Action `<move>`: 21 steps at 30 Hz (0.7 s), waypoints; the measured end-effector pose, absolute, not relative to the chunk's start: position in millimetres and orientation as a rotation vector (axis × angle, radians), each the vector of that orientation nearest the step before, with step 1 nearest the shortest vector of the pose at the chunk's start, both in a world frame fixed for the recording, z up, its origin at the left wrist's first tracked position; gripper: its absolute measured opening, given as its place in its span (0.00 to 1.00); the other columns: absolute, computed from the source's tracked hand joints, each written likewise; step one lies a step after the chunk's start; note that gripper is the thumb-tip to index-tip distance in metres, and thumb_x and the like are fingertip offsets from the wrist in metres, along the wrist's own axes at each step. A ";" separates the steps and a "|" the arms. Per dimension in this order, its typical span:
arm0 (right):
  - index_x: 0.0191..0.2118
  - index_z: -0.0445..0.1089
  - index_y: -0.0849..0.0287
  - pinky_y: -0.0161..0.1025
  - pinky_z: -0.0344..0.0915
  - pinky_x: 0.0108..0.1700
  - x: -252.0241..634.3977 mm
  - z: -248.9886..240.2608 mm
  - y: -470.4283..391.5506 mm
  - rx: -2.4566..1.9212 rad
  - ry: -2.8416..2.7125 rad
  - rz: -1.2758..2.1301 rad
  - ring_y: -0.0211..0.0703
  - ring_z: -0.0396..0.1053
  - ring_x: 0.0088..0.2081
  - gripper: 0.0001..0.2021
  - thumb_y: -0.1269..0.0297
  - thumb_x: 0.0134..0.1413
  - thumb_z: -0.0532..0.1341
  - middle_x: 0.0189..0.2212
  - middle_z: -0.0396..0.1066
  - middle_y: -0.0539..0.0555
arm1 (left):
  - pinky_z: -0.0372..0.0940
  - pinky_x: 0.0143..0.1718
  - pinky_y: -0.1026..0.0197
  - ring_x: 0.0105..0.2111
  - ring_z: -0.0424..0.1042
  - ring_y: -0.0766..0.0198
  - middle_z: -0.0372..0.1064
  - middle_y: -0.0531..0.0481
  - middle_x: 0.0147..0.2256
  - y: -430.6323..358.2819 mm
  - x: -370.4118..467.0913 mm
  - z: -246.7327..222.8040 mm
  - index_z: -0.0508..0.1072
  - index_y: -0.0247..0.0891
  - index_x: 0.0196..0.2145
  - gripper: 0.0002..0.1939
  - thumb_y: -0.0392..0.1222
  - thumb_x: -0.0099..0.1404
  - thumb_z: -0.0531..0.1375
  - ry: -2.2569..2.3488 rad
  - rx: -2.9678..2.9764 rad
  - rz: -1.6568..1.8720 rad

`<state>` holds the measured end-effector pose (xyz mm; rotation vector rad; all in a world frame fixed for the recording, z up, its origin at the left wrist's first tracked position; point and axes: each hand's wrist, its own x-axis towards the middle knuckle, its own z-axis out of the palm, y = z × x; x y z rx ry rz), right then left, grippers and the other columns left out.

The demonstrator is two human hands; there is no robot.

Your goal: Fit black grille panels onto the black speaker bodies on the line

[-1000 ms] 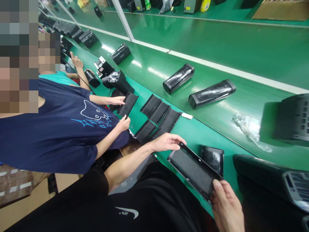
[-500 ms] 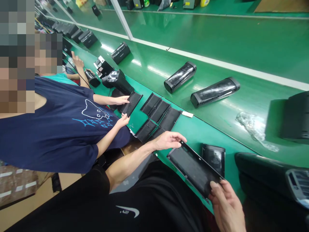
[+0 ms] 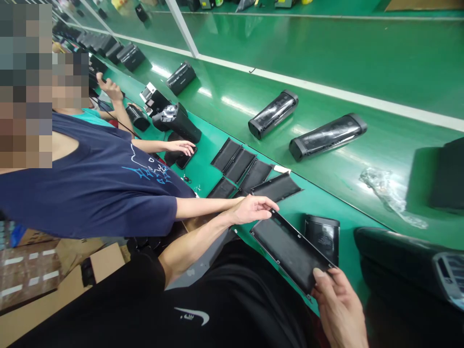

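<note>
Over the near edge of the smooth green worktop (image 3: 210, 140), the left hand (image 3: 250, 210) and right hand (image 3: 339, 299) are pinching opposite ends of a long black plastic panel (image 3: 290, 246), apparently balancing it hollow side up.

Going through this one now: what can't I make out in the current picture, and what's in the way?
All in the head view:
- Outer face of the black panel: turned away from the camera.
- Hand at the end of the co-worker's nearer forearm: mostly hidden behind the left hand.
- Wrist of the right hand: cut off by the bottom edge.
- Dark unit: cut off by the right edge.
</note>
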<state>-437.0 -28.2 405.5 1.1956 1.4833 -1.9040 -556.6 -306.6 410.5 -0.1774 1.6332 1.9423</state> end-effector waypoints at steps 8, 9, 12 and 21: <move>0.43 0.67 0.53 0.32 0.66 0.29 -437.8 417.3 -35.5 1.166 1.526 -1.947 0.35 0.65 0.26 0.30 0.49 0.39 0.79 0.29 0.72 0.46 | 0.63 0.42 0.64 0.35 0.69 0.69 0.75 0.47 0.37 -307.4 -557.3 415.0 0.81 0.32 0.45 0.22 0.45 0.55 0.74 1.600 -0.206 1.964; 0.43 0.66 0.53 0.31 0.66 0.29 -437.6 417.2 -35.7 1.160 1.535 -1.938 0.35 0.64 0.26 0.30 0.49 0.38 0.80 0.29 0.72 0.46 | 0.63 0.42 0.64 0.35 0.69 0.69 0.74 0.47 0.37 -307.7 -557.1 415.3 0.81 0.32 0.45 0.22 0.44 0.54 0.75 1.591 -0.205 1.971; 0.44 0.65 0.52 0.31 0.64 0.29 -435.9 415.6 -35.8 1.132 1.562 -1.907 0.35 0.63 0.25 0.31 0.50 0.39 0.80 0.30 0.73 0.47 | 0.63 0.43 0.64 0.36 0.69 0.69 0.75 0.46 0.38 -308.5 -556.1 415.2 0.81 0.32 0.45 0.22 0.43 0.54 0.75 1.596 -0.207 1.976; 0.43 0.65 0.52 0.31 0.63 0.28 -435.4 412.7 -36.0 1.123 1.568 -1.906 0.34 0.62 0.24 0.30 0.50 0.39 0.79 0.28 0.70 0.45 | 0.65 0.44 0.63 0.39 0.71 0.67 0.76 0.42 0.45 -313.1 -552.4 414.6 0.80 0.33 0.48 0.23 0.47 0.57 0.74 1.601 -0.184 1.970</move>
